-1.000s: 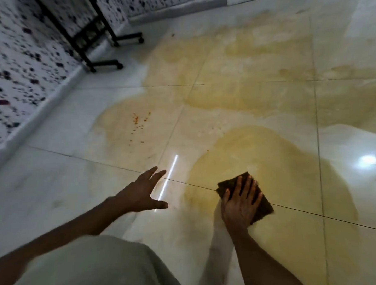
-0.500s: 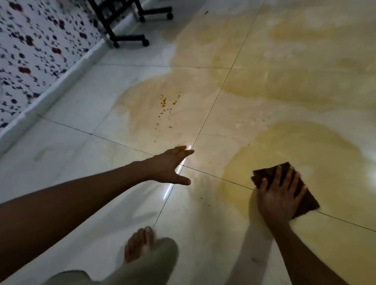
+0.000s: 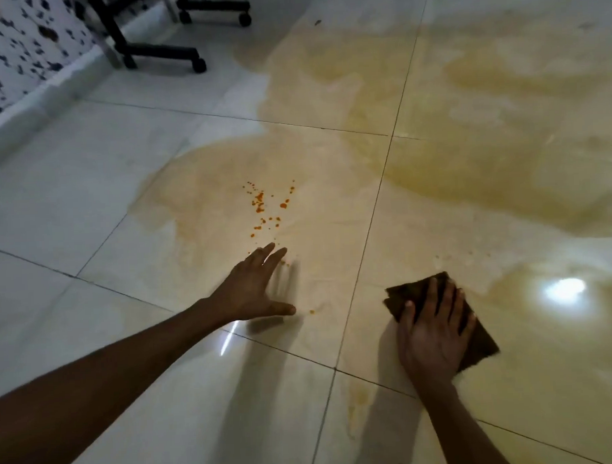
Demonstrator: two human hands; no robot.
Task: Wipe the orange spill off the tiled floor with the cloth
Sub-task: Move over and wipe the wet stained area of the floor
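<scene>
While the right hand presses the cloth flat w/ fingers straight and slightly spread, the main risk is smearing: the cloth looks dark and prob. soaked already, so more passes may just push the orange spill around instead of lifting it. Wet glossy tiled floor is also slippery; the left hand, fingers straight and held close together, thumb out, hovers just over (or touches, can't tell) the tile near the orange droplets, and could slide if leaned on. Cloth sits on the near-right tile, at the edge of a yellowish pool. Spill itself is a wide pale yellow-orange film across several tiles, w/ brighter specks in one patch.
</scene>
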